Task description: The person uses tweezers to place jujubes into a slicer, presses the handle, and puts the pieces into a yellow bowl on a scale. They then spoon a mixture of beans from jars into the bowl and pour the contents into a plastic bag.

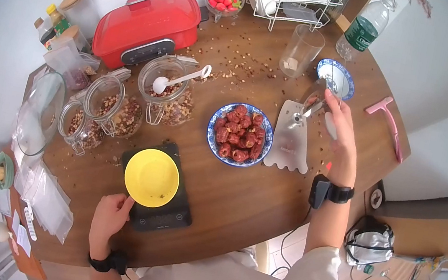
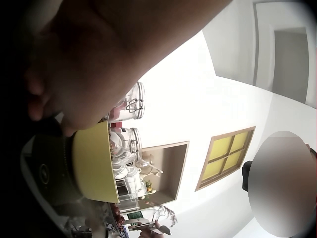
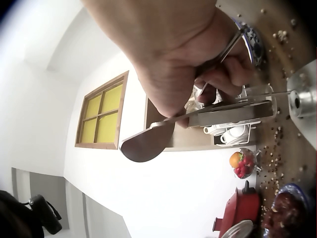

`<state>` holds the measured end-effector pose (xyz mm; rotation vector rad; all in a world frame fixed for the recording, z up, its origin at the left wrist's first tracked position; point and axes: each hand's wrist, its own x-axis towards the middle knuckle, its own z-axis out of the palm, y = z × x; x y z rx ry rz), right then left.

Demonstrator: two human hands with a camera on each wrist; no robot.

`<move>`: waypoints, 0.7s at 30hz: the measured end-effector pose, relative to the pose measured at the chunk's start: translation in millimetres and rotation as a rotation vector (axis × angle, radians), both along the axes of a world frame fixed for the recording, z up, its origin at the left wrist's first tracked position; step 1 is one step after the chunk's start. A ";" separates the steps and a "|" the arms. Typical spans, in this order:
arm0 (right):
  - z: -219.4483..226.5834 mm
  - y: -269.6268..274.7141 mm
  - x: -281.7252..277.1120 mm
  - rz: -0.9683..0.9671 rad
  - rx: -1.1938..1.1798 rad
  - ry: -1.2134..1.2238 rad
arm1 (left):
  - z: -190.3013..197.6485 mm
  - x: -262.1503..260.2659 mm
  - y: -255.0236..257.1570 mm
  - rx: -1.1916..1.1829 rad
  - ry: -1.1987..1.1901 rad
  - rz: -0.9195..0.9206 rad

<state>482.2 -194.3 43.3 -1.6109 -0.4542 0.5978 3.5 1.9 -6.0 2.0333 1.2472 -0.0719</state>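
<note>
My right hand [image 1: 342, 122] grips a shiny metal tool [image 3: 148, 141] with a rounded, blade-like end and a thin riveted shank. Under it on the table lies a grey plate with a scalloped edge [image 1: 289, 142]. My left hand [image 1: 111, 219] is at the front left of a yellow bowl [image 1: 152, 172], loosely curled, a fingertip right at the rim. That bowl sits on a black kitchen scale [image 1: 164, 222]. Between the hands stands a blue-and-white plate [image 1: 212, 144] of wrinkled dark-red dried fruit [image 1: 242, 134].
Several glass clip jars [image 1: 167, 88] with beans stand at the left, a white spoon [image 1: 180, 79] across one. Behind them is a red cooker [image 1: 148, 25]. A tall glass [image 1: 301, 52], a blue-rimmed bowl [image 1: 337, 76] and a pink peeler [image 1: 386, 118] stand or lie on the right. Loose beans litter the back.
</note>
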 end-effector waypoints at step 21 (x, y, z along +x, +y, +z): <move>22.3 -35.6 -47.1 -0.288 0.295 -0.268 | -3.2 -8.2 6.0 -0.130 -0.040 0.092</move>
